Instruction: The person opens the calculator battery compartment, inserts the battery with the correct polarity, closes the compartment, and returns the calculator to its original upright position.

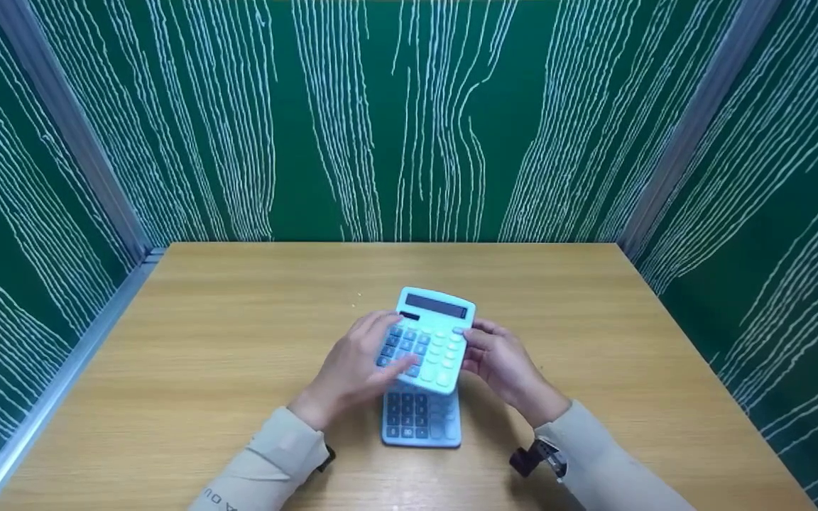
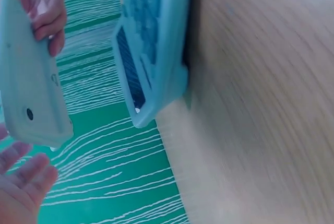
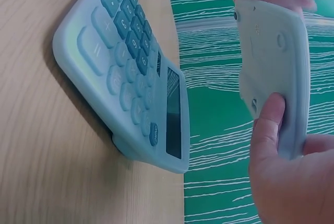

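A light blue calculator (image 1: 444,341) is held tilted above the table, its display at the far end. My right hand (image 1: 505,362) grips its right edge, a finger pressed against the back in the right wrist view. On the left side, my left hand (image 1: 356,362) spreads over the keys; its fingers look straight in the left wrist view, and whether they touch the case is unclear. Beneath lies a second light blue calculator (image 1: 423,426) on the table, keys up. The held one hides its upper part in the head view, but its display (image 3: 174,112) shows in the right wrist view.
The wooden table (image 1: 238,319) extends around both hands. Green walls (image 1: 409,128) with white wavy lines enclose the back and sides. A dark wrist device (image 1: 530,458) sits by the right sleeve.
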Tool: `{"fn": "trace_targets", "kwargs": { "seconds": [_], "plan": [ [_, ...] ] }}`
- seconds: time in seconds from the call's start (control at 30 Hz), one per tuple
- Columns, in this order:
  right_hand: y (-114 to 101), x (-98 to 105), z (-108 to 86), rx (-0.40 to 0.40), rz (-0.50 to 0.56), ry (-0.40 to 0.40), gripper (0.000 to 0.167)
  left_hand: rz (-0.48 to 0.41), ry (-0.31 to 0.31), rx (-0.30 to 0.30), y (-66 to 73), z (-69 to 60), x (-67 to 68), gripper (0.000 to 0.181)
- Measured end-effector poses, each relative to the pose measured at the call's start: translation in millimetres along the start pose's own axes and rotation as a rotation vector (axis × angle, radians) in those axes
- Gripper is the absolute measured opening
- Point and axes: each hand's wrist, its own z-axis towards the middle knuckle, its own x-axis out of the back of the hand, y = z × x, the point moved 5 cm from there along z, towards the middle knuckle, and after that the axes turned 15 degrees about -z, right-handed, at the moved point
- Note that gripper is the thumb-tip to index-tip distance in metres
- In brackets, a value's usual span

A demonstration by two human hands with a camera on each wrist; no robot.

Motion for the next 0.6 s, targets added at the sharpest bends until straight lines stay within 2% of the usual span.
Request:
{"fn": "trace_targets", "kwargs": {
  "seconds": [0.2, 0.27, 0.43, 0.6],
  "plan": [
    [-3.2, -6.7, 0.8, 0.034, 0.001, -0.046, 0.040, -0.264, 0.117, 0.206, -12.6, 5.2, 11.8, 0.046],
    [-4.3, -9.7, 1.2, 0.039, 0.000, -0.057, 0.041, -0.323, 0.145, 0.250, -16.3, 6.4, 14.3, 0.042],
    [-5.9, -19.1, 5.1, 0.040, -0.027, -0.061, 0.042, -0.408, 0.199, 0.370, -26.6, 6.7, 20.1, 0.042],
    [-6.4, -31.6, 11.5, 0.058, -0.065, -0.076, 0.042, -0.462, 0.228, 0.441, -35.4, 5.9, 28.8, 0.038]
  ]
}}
